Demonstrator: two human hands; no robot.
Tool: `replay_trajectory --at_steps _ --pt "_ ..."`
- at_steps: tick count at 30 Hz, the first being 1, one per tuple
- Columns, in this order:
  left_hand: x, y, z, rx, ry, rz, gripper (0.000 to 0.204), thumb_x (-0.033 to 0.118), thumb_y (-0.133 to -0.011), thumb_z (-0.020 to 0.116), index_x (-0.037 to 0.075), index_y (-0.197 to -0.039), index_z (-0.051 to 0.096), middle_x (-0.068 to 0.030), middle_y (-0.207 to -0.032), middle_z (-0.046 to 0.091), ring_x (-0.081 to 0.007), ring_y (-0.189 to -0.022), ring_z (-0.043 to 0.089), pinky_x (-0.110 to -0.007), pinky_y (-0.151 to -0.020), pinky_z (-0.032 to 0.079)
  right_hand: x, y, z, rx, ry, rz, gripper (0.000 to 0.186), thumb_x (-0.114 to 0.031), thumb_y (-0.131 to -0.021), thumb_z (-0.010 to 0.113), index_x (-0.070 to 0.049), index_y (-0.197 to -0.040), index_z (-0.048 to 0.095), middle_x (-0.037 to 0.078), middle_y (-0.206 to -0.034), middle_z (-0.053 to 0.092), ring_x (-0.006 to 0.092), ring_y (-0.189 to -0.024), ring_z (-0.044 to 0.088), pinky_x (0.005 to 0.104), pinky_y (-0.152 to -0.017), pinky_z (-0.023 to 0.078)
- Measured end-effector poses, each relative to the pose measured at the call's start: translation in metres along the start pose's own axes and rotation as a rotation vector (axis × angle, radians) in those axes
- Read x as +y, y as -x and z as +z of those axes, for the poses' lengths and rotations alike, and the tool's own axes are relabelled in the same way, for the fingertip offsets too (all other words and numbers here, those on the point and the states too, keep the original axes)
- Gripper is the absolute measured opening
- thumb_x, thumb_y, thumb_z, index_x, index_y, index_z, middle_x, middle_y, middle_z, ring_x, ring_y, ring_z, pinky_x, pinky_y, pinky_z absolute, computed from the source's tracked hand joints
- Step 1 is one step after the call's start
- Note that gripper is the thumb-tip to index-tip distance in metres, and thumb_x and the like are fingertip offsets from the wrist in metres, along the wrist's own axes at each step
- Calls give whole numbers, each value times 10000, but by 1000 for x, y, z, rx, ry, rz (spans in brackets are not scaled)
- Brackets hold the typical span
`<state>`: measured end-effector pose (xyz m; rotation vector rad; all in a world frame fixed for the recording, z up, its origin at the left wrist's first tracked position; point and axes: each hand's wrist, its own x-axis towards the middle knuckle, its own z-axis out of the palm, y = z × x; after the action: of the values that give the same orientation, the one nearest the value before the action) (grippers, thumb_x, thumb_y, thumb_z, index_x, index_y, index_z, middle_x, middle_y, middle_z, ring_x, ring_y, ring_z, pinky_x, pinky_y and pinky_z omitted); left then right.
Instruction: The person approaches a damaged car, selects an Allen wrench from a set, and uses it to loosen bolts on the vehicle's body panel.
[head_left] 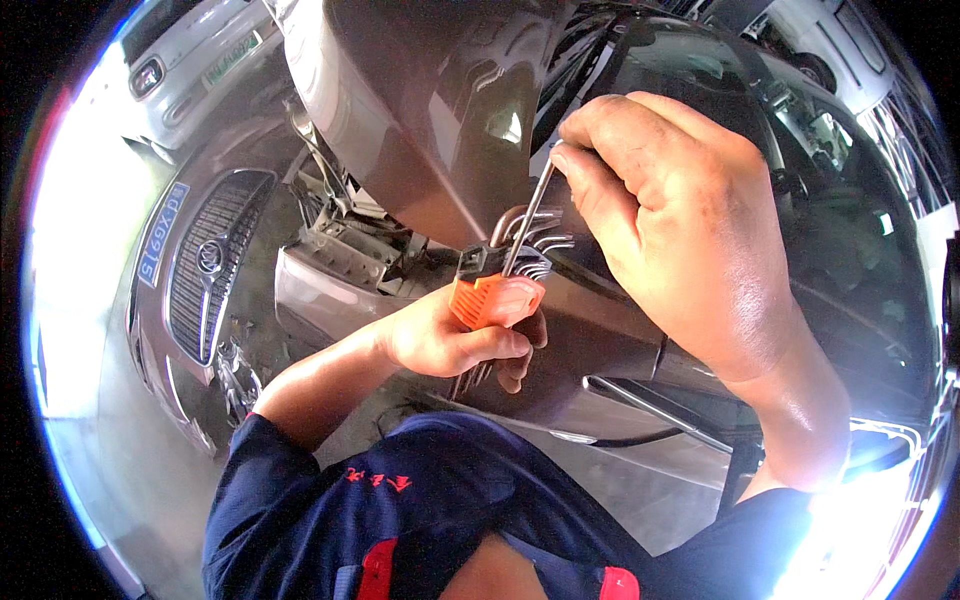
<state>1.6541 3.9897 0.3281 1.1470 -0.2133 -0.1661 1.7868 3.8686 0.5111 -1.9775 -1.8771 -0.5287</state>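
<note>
My left hand (440, 335) is closed round an orange and black hex key holder (495, 298), with the bent ends of several hex keys sticking out at its top and straight ends showing below my fingers. Above and to the right, my right hand (690, 210) pinches the upper end of one slim metal hex key (532, 205) between thumb and forefinger. That key slants down to the holder, where its lower end passes among the other keys. Whether it sits in a slot is hidden.
A brown car with its hood (430, 110) raised is in front of me. Its front corner (350, 250) shows exposed metal parts. To the left is a brown bumper with a grille (220, 260). A white car (190, 70) stands at the far left. A dark bar (655, 408) lies below my right arm.
</note>
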Motion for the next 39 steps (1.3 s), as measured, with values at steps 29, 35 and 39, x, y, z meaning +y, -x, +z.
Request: replay_trajectory --at_steps 29,35,39 --pt "25 0 2 117 180 -25 55 76 -983 581 44 -1022 561 -2 -676 511 -105 -559 505 -294 -522 429 -1 28 23 -187 -511 101 97 -69 -882 701 0 -941 666 190 -816 688 338 -692 690 390 -615 543" --pt "6 14 -13 -110 277 -11 244 105 -965 610 -73 -1129 583 -38 -736 548 -123 -614 543 -283 -533 446 25 33 10 -180 -546 353 179 -115 -939 677 -3 -1077 688 81 -882 697 139 -752 638 296 -701 524" --pt "11 11 -14 -238 232 7 345 154 -961 649 -90 -1198 588 -37 -779 584 -124 -643 581 -271 -546 466 26 31 13 -501 -969 560 191 -143 -1013 645 30 -1083 686 67 -917 709 105 -917 613 303 -847 504"
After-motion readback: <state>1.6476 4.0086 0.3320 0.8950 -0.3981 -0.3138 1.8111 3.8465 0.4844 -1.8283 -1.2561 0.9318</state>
